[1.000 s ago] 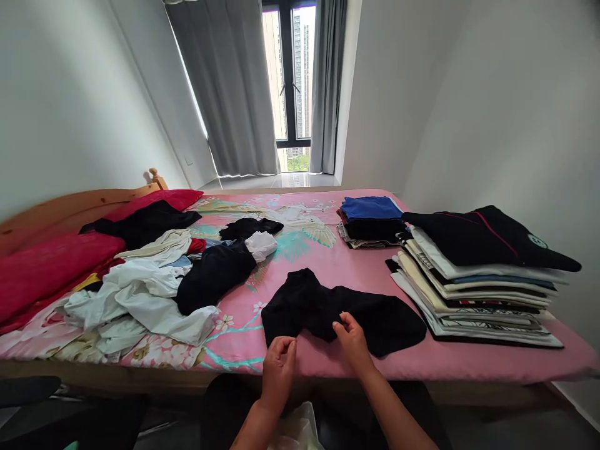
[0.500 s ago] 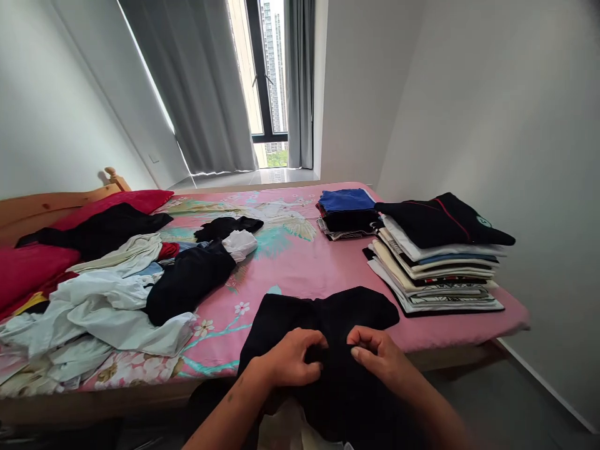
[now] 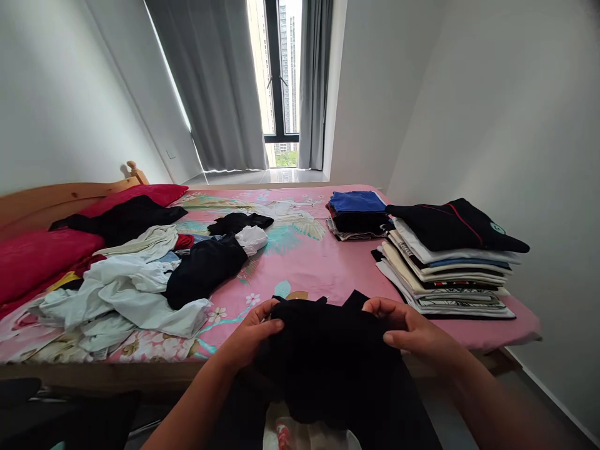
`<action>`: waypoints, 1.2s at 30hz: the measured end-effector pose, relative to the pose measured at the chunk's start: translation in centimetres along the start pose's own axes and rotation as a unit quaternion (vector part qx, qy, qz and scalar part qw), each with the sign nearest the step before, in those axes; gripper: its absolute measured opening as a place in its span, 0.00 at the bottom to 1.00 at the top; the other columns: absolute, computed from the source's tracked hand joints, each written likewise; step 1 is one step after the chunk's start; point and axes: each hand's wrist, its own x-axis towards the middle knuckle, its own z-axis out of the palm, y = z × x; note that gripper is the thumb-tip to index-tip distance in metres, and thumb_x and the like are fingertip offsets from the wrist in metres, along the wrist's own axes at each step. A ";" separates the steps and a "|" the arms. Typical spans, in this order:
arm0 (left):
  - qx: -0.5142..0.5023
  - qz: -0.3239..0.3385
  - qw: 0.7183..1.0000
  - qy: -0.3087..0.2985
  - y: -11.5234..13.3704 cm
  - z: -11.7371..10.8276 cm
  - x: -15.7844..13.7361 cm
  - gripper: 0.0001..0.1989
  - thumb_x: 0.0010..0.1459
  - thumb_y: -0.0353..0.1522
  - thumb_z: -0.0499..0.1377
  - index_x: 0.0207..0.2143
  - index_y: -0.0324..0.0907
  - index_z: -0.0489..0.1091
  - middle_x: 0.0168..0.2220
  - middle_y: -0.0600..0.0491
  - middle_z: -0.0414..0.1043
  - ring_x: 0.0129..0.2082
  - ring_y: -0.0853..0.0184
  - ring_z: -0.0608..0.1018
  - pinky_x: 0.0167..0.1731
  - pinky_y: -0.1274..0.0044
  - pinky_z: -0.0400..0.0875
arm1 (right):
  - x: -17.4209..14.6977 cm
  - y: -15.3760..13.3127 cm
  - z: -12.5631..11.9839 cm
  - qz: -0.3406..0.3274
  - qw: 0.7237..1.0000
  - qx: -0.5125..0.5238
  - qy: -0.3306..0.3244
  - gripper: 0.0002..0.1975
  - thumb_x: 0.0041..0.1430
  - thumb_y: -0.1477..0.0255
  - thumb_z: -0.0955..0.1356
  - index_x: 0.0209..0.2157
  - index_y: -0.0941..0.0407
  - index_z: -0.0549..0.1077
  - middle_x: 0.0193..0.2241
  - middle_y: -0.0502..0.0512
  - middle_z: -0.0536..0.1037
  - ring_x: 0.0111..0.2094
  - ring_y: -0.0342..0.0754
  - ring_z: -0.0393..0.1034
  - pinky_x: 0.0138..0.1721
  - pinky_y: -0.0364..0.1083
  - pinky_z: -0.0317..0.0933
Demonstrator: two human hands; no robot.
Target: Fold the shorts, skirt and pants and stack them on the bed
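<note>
The head view is showing the left hand [image 3: 255,331] and right hand [image 3: 405,328], apart from each other, gripping opposite sides of a black garment [image 3: 332,356] before the bed [image 3: 323,269]. Its upper edge is running left to right, the cloth hanging toward the person; its long axis is staying unclear. Beyond, rumpled clothes [image 3: 140,297] are lying left, a folded stack [image 3: 450,281] standing right.

No legible text. 1 round pale-green emblem [image 3: 497,228] on black folded garment [image 3: 445,226] atop clothes stack [image 3: 450,281], bed's [image 3: 312,275] near right corner; lettering unresolved.
</note>
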 end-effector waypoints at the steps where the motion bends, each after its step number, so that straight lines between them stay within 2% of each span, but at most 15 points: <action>1: 0.006 0.015 1.000 0.020 0.3 -0.1 -0.2 0.19 0.43 0.37 0.66 0.39 0.43 0.69 0.33 0.54 0.72 0.31 0.68 0.74 0.33 0.77 0.69 | 0.1 0.0 0.2 -0.003 0.999 -0.033 -0.005 0.18 0.47 0.66 0.70 0.42 0.55 0.69 0.35 0.53 0.70 0.32 0.45 0.63 0.31 0.42 0.59; 5: 0.209 0.056 0.976 -0.023 1.3 -0.5 -0.1 0.14 0.47 0.35 0.62 0.38 0.43 0.70 0.34 0.54 0.73 0.32 0.67 0.74 0.34 0.76 0.69 | 2.2 0.4 -0.1 -0.079 0.969 -0.211 0.103 0.13 0.50 0.67 0.67 0.39 0.56 0.70 0.34 0.54 0.72 0.35 0.47 0.66 0.35 0.44 0.61; 7: 0.397 0.109 0.911 0.017 2.5 -1.1 1.5 0.07 0.49 0.30 0.59 0.33 0.42 0.71 0.29 0.55 0.72 0.30 0.68 0.73 0.33 0.77 0.67 | 4.4 -0.1 -1.2 -0.158 0.899 -0.352 0.208 0.09 0.50 0.71 0.65 0.35 0.57 0.71 0.32 0.53 0.72 0.34 0.46 0.66 0.37 0.45 0.60; 9: 0.518 0.175 0.826 0.137 5.0 -1.6 4.1 0.06 0.48 0.26 0.56 0.30 0.42 0.71 0.26 0.56 0.69 0.27 0.69 0.71 0.32 0.77 0.65 | 7.1 -1.8 -2.7 -0.244 0.804 -0.453 0.298 0.07 0.50 0.74 0.64 0.31 0.57 0.72 0.30 0.52 0.71 0.33 0.45 0.65 0.38 0.45 0.59; 12: 0.535 0.291 0.745 0.271 11.2 -1.0 7.4 0.08 0.50 0.26 0.55 0.33 0.41 0.70 0.30 0.54 0.71 0.32 0.67 0.73 0.37 0.75 0.65 | 10.2 -6.9 -3.9 -0.348 0.701 -0.485 0.389 0.09 0.54 0.74 0.62 0.35 0.59 0.72 0.31 0.54 0.70 0.36 0.46 0.65 0.40 0.45 0.59; 14: 0.497 0.396 0.689 0.348 15.4 0.6 7.9 0.09 0.50 0.25 0.55 0.36 0.40 0.69 0.33 0.54 0.71 0.34 0.67 0.73 0.40 0.75 0.66 | 10.8 -10.6 -3.6 -0.392 0.660 -0.467 0.440 0.12 0.58 0.71 0.61 0.41 0.59 0.71 0.36 0.56 0.69 0.40 0.48 0.64 0.44 0.46 0.58; 16: 0.437 0.468 0.662 0.389 17.9 2.3 7.1 0.12 0.52 0.25 0.53 0.41 0.39 0.66 0.36 0.54 0.69 0.32 0.71 0.72 0.38 0.76 0.66 | 10.4 -12.7 -2.9 -0.430 0.637 -0.426 0.478 0.12 0.61 0.67 0.61 0.43 0.57 0.70 0.37 0.56 0.69 0.40 0.47 0.64 0.43 0.45 0.58; 18: 0.400 0.493 0.673 0.380 17.4 3.2 5.6 0.15 0.51 0.24 0.52 0.43 0.39 0.64 0.38 0.54 0.68 0.30 0.73 0.72 0.35 0.77 0.67 | 9.5 -12.1 -2.4 -0.449 0.627 -0.399 0.497 0.12 0.61 0.65 0.63 0.41 0.56 0.71 0.34 0.54 0.72 0.35 0.46 0.66 0.40 0.44 0.59; 20: 0.412 0.479 0.700 0.333 13.8 2.9 4.0 0.17 0.48 0.23 0.52 0.42 0.40 0.65 0.38 0.54 0.69 0.33 0.71 0.73 0.35 0.77 0.67 | 8.3 -8.4 -2.2 -0.424 0.648 -0.413 0.479 0.11 0.60 0.65 0.64 0.40 0.57 0.72 0.33 0.54 0.74 0.34 0.46 0.68 0.38 0.44 0.59; 22: 0.453 0.425 0.733 0.278 7.6 1.7 2.6 0.19 0.43 0.21 0.51 0.39 0.41 0.67 0.38 0.54 0.70 0.38 0.67 0.72 0.39 0.75 0.67 | 7.0 -2.5 -2.3 -0.349 0.705 -0.448 0.426 0.11 0.59 0.66 0.64 0.40 0.56 0.72 0.33 0.53 0.75 0.34 0.47 0.69 0.37 0.44 0.59; 25: 0.443 0.262 0.829 0.220 -3.1 0.0 1.1 0.21 0.41 0.21 0.49 0.39 0.42 0.68 0.37 0.52 0.72 0.38 0.65 0.73 0.39 0.73 0.69 | 5.0 7.7 -2.7 -0.144 0.813 -0.452 0.339 0.12 0.57 0.67 0.63 0.41 0.54 0.72 0.31 0.52 0.76 0.32 0.48 0.70 0.34 0.46 0.60; 28: 0.388 0.163 0.889 0.179 -10.6 0.0 -0.4 0.21 0.39 0.21 0.47 0.36 0.42 0.69 0.35 0.52 0.72 0.38 0.64 0.74 0.41 0.71 0.69 | 2.9 15.3 -2.8 -0.002 0.869 -0.398 0.295 0.14 0.55 0.66 0.62 0.41 0.54 0.72 0.37 0.53 0.76 0.38 0.52 0.71 0.40 0.49 0.62; 31: 0.351 0.119 0.919 0.135 -13.0 1.4 -1.7 0.20 0.40 0.22 0.47 0.35 0.42 0.69 0.34 0.52 0.72 0.37 0.64 0.74 0.40 0.72 0.69 | 1.0 18.3 -1.9 0.015 0.863 -0.379 0.333 0.17 0.52 0.68 0.62 0.43 0.56 0.71 0.42 0.57 0.75 0.43 0.55 0.69 0.46 0.54 0.61; 34: 0.356 0.102 0.922 0.111 -12.4 2.6 -2.1 0.19 0.39 0.22 0.49 0.35 0.43 0.70 0.35 0.52 0.73 0.37 0.64 0.74 0.40 0.72 0.69 | -0.8 17.7 0.9 -0.102 0.803 -0.422 0.409 0.17 0.51 0.69 0.64 0.44 0.56 0.71 0.44 0.60 0.72 0.48 0.57 0.64 0.52 0.59 0.56; 36: 0.377 0.109 0.913 0.107 -11.5 3.2 -1.9 0.21 0.39 0.22 0.50 0.36 0.44 0.70 0.37 0.52 0.74 0.39 0.62 0.75 0.42 0.71 0.68 | -1.5 16.6 3.6 -0.175 0.804 -0.431 0.370 0.10 0.54 0.69 0.65 0.39 0.54 0.72 0.40 0.59 0.73 0.45 0.55 0.66 0.51 0.57 0.58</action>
